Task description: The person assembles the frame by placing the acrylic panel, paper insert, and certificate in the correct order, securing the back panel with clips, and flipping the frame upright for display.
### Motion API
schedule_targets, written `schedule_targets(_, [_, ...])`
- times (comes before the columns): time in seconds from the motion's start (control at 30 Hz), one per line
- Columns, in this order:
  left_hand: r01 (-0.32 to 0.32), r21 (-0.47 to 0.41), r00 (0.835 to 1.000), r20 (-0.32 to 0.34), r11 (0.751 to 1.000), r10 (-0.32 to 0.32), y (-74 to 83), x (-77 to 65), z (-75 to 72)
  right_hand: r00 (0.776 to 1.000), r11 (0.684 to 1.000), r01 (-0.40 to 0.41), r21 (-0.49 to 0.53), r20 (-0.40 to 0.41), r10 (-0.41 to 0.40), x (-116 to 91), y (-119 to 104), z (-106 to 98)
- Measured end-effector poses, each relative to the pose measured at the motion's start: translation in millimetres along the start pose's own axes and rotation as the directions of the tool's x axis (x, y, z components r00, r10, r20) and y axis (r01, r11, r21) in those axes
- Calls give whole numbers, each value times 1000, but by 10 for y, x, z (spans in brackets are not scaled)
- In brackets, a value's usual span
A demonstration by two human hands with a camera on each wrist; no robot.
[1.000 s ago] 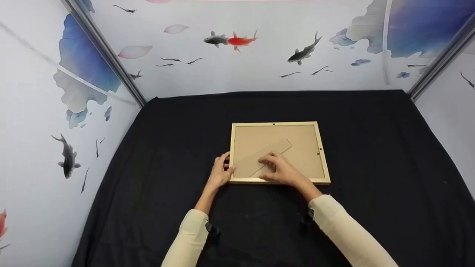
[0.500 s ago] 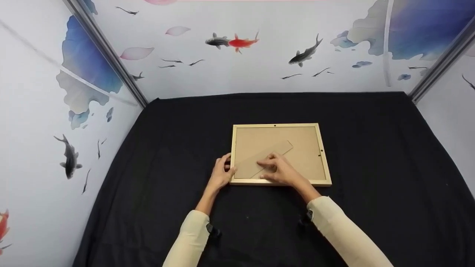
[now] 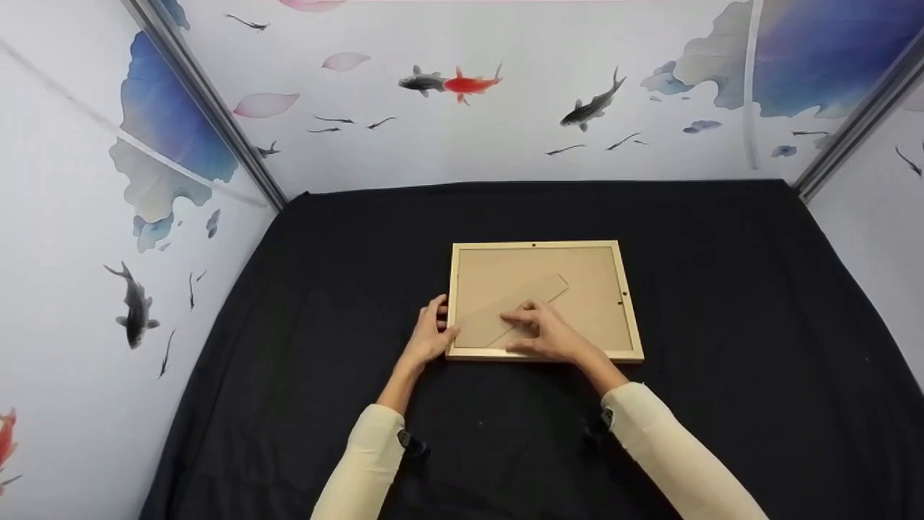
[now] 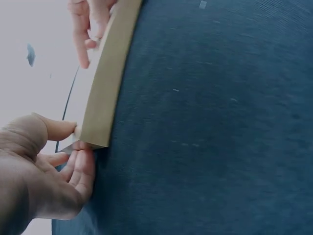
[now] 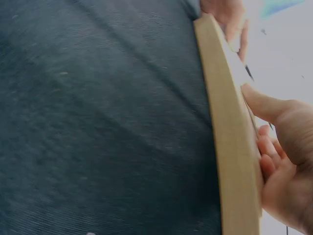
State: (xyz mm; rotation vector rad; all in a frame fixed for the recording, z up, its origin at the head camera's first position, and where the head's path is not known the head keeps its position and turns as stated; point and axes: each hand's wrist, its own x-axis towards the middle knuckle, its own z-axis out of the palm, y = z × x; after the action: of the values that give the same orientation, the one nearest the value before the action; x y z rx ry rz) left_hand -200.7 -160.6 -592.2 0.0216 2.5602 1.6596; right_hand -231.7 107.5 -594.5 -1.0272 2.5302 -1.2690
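Note:
A light wooden picture frame [image 3: 629, 325] lies back side up, its tan backing board [image 3: 588, 271] facing me. A flat stand leg [image 3: 545, 289] runs slantwise across the board from the lower left. My left hand [image 3: 427, 338] grips the frame's left side by the near corner; in the left wrist view the thumb is on top and the fingers are at the side. Bent over the board, my right hand [image 3: 547, 334] has its fingertips at the stand leg's edge. Its thumb [image 5: 264, 104] rests on the near rim, with nothing seen pinched between thumb and fingers.
Black cloth [image 3: 325, 303] covers the table under the frame. White panels [image 3: 491, 144] printed with fish and leaves stand at the back and both sides, joined by grey metal posts [image 3: 216, 108].
The fingers of my right hand have shifted slightly on the board beside the stand leg. My left hand keeps its hold, and the frame stays in place.

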Motion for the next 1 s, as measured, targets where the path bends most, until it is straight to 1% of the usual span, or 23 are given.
schedule_targets(0.1, [32,-21,999,15,999,-32,31,42,-33,999,999,-14,40,41,13,-36,4,-70])
schedule_targets(0.23, [27,-18,1000,-9,999,-27,31,123,-81,997,999,-26,34,69,23,-103,14,-131])
schedule_targets(0.33, [28,11,999,-22,1000,-27,18,203,-109,997,999,-40,10,72,39,-136,28,-137])
schedule_targets(0.47, [43,87,999,-12,995,-42,2,283,-104,996,999,-47,-11,80,48,-155,55,-122])
schedule_targets(0.53, [37,121,999,2,992,-38,-6,305,-93,996,999,-40,-10,85,40,-166,67,-124])
schedule_targets(0.63, [7,161,1000,25,987,-11,-13,336,-82,995,999,-36,4,92,35,-183,76,-141])
schedule_targets(0.7, [-8,179,999,36,984,1,-12,356,-83,995,999,-43,10,95,42,-189,79,-153])
schedule_targets(0.83, [-16,204,999,53,979,5,-3,391,-86,994,998,-55,3,97,54,-198,81,-169])
schedule_targets(0.93, [-21,226,998,63,974,6,6,403,-85,994,999,-52,-7,100,53,-205,80,-180])
schedule_targets(1.0, [-36,249,997,68,968,20,19,412,-87,994,999,-50,-9,99,51,-210,77,-192])
